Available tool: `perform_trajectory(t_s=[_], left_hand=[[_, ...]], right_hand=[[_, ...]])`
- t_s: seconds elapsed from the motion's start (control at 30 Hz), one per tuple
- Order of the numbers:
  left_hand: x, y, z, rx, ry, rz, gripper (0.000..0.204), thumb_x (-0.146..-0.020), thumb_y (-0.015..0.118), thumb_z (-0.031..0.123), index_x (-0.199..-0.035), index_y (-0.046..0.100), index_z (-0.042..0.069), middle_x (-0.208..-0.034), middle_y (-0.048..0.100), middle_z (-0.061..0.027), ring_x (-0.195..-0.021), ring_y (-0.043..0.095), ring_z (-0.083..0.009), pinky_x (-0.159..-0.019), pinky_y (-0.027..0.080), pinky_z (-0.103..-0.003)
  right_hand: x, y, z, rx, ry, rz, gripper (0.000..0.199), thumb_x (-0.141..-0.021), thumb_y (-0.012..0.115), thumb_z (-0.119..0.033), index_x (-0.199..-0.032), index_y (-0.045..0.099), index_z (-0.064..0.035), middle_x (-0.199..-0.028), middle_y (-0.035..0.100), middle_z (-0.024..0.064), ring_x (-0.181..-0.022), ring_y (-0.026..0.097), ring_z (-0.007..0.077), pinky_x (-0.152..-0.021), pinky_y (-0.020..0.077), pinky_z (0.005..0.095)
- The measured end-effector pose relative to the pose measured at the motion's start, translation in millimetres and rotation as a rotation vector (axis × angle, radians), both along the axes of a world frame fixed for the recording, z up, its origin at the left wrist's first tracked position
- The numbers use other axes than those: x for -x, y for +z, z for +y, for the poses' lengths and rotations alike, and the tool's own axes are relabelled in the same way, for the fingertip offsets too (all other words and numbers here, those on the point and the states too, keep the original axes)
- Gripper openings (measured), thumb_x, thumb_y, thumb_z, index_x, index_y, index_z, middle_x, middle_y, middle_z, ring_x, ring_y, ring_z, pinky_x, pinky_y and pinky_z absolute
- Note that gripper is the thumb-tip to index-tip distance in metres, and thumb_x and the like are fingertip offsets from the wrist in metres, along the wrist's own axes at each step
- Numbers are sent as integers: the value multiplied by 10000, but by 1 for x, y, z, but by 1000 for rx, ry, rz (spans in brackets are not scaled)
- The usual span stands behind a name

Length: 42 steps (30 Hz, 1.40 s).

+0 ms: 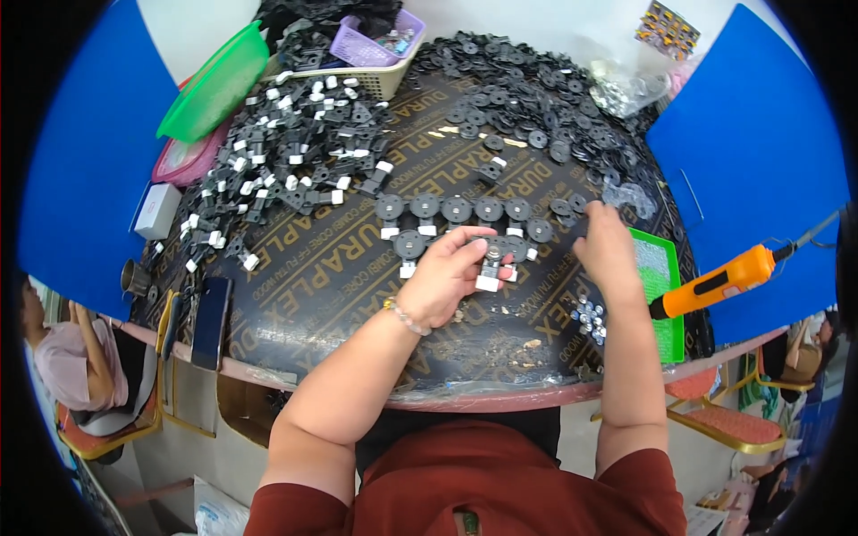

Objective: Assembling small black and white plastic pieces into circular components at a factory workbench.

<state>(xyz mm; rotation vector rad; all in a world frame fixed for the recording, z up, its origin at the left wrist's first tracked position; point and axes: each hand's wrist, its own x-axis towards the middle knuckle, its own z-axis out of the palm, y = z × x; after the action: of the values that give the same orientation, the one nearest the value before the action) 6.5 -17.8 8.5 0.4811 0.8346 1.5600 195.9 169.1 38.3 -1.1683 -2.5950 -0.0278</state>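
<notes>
My left hand (447, 272) grips a black round part with a white block at its end (490, 268), held just above the dark board (340, 268). My right hand (608, 246) reaches to the right side of the board, fingers curled over small black round parts there; what it holds I cannot tell. A row of black discs with white blocks (451, 213) lies in a line just beyond both hands. A bead bracelet sits on my left wrist.
A heap of assembled black-and-white parts (286, 152) covers the far left, a heap of black discs (527, 89) the far right. An orange electric screwdriver (715, 281) hangs at right over a green tray (661, 286). A phone (210, 322), green lid (214, 85), purple basket (375, 45) and blue partitions (760, 134) surround.
</notes>
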Motion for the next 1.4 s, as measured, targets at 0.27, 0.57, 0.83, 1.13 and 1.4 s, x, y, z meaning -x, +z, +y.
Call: perform_trajectory(t_s=[0.27,0.57,0.83,1.13,1.4], left_hand=[[3,2,-4,-6,18,48,319,-1019,519,197,-1293,514,35,-1121,666,-184,-950,687,-249,-818,569,-360],[-1,2,0,-43,102,-39,273,-1023,519,199,-1254,523,54,-1100,659,-144,-969,676,-237,-833,570,-377],[6,-5,0,-103,145,-123,234,-1035,493,194,-1236,522,79,-1112,642,-117,-992,660,-227,-857,570,-400],[1,0,-2,-93,107,-90,282,-1045,457,192,-1290,476,53,-1152,633,-145,-1038,653,-238,-888,563,-406],[2,3,-1,-99,126,-68,314,-1050,443,212,-1319,457,49,-1157,631,-165,-1053,661,-276,-854,568,-392]], right_hand=[[22,51,-66,419,302,439,501,-723,690,21,-1213,592,-17,-1091,595,95,-873,606,186,-764,543,288],[32,11,-80,467,482,693,464,-731,694,-5,-1181,585,-31,-1124,580,124,-860,623,246,-720,531,316],[33,-12,-79,243,600,607,304,-751,731,-37,-1040,636,-28,-1188,625,152,-996,649,305,-831,533,371],[30,-6,-86,437,429,686,271,-764,777,-88,-987,651,-2,-1136,633,150,-1024,649,313,-856,530,365],[25,-3,-71,1489,381,1320,273,-966,591,-112,-1195,563,33,-1117,663,158,-981,674,214,-866,552,339]])
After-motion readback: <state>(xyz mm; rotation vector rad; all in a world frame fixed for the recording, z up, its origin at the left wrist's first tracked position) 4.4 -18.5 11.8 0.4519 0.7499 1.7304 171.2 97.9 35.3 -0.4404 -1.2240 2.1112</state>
